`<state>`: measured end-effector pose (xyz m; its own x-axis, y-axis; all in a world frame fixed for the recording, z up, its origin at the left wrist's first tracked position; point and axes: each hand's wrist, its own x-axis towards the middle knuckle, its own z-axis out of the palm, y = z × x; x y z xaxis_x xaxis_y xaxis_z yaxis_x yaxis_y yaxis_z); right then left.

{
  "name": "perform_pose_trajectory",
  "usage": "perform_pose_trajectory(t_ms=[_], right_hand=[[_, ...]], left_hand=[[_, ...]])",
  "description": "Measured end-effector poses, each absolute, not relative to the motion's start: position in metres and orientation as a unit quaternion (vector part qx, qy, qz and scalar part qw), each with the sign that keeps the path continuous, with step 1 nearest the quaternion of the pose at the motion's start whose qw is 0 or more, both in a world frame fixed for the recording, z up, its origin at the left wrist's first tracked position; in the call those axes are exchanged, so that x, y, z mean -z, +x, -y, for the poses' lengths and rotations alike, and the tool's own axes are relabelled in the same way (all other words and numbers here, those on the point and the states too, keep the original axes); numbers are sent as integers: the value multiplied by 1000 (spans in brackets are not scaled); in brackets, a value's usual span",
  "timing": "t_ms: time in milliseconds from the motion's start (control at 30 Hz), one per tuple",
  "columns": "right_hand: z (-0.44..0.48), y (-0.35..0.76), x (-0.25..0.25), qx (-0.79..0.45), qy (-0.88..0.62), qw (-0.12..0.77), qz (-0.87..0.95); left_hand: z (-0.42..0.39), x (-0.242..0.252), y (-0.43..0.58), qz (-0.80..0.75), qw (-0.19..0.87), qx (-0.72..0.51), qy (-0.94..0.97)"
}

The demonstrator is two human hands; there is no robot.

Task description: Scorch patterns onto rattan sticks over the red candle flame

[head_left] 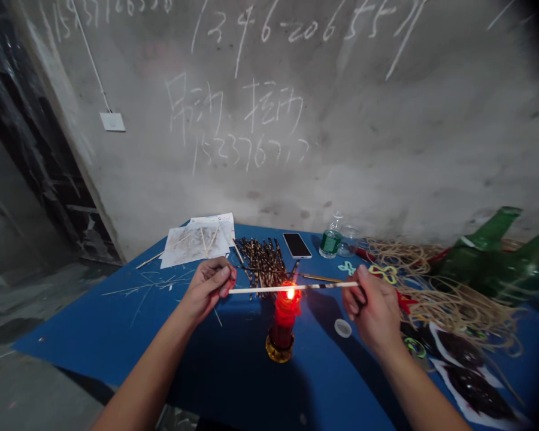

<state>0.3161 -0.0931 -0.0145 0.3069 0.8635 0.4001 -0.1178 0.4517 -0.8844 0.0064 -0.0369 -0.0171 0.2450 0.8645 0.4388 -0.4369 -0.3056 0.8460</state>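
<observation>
A thin pale stick [256,290] is stretched level between my two hands, with dark scorched patches on its right part. My left hand [212,286] pinches its left end, and my right hand [374,305] has closed on the right end. Under the middle of the stick, a red candle [284,326] burns on a yellow glass base, its bright flame touching or just in front of the stick. Right behind the candle lies a pile of dark, scorched sticks [263,260].
On the blue table [215,365] are stained papers [193,242] with pale sticks, a phone [297,245], a small bottle [330,239], a clear round lid [342,328], coiled cord [467,311] and green bottles [485,239]. A grey wall rises behind.
</observation>
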Motion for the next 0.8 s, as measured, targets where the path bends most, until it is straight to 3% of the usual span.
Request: perform_pose_trajectory(t_ms=[600,800], right_hand=[[90,322,12,-376,-391,699,467],[87,328,4,-347,-398,737,422]], left_hand=[[39,23,8,-210,562,-539,591],[42,16,10,-182,563,-543,595]])
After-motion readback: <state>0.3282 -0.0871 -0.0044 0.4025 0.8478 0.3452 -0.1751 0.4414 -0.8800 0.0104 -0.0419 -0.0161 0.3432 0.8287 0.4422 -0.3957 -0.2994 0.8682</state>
